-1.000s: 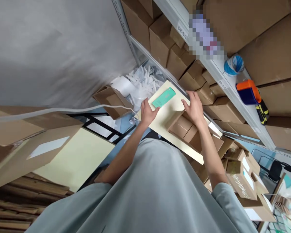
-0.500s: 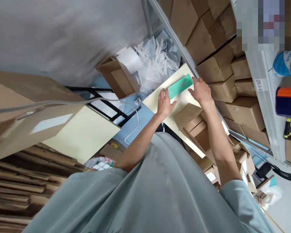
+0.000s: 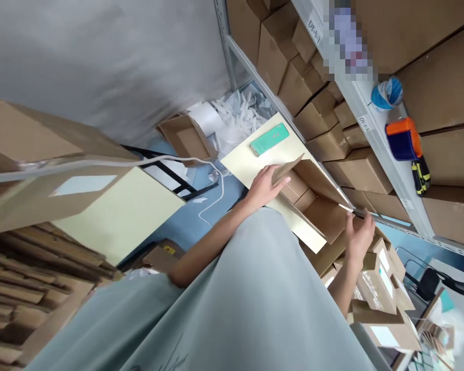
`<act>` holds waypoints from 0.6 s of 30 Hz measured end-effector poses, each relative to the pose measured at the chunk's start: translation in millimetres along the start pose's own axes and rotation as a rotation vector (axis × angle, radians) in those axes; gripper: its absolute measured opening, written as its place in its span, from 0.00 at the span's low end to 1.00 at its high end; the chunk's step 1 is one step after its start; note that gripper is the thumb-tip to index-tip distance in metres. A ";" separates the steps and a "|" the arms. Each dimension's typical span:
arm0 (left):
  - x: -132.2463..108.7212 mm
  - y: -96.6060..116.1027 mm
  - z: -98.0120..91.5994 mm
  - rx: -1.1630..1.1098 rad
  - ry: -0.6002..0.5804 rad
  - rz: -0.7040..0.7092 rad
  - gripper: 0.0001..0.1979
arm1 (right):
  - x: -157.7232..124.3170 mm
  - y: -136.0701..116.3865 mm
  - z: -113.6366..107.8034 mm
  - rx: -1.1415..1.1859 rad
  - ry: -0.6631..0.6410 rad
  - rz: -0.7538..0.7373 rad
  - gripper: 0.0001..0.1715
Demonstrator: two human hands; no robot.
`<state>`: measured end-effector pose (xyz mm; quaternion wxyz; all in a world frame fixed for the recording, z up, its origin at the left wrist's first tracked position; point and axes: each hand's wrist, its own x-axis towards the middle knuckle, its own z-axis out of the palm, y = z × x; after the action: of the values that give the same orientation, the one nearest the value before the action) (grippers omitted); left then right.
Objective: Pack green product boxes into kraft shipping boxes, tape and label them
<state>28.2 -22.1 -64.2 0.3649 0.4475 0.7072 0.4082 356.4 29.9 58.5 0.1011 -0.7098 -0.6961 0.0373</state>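
My left hand is closed on the raised flap of an open cardboard box. Smaller brown cartons sit inside at the box's left end. Beyond the box's right end, my right hand grips a slim pen-like tool with a pale tip and dark body; its exact kind is unclear. A flat green box lies on the cream tabletop, apart from both hands.
Metal shelving with stacked cartons runs along the right, holding a blue tape roll. White packing material and an empty carton are beyond the table. A white cable crosses from the left. Flattened cardboard is stacked lower left.
Both hands have let go of the green box, which stays on the table. My left hand has moved to the carton's flap; my right hand has come back nearer, now holding the slim tool.
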 end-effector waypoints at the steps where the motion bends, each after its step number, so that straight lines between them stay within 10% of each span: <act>1: -3.6 6.9 6.1 0.023 0.003 -0.017 0.28 | -15.3 21.6 2.7 -0.010 -0.010 0.096 0.58; 5: -19.0 21.6 26.2 0.117 0.055 -0.164 0.22 | -54.6 71.9 27.3 0.058 -0.237 0.273 0.60; 10: -67.8 21.9 25.8 0.166 0.121 -0.214 0.20 | -76.0 72.8 37.7 0.122 -0.228 0.072 0.41; 18: -205.9 -23.5 -53.9 -0.094 0.505 -0.392 0.20 | -80.6 39.3 28.0 0.423 -0.311 -0.196 0.40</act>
<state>41.4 -233.5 -32.9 0.2698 0.1701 0.8283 0.4607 387.3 -48.3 16.4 0.1420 -0.5881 -0.7452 0.2806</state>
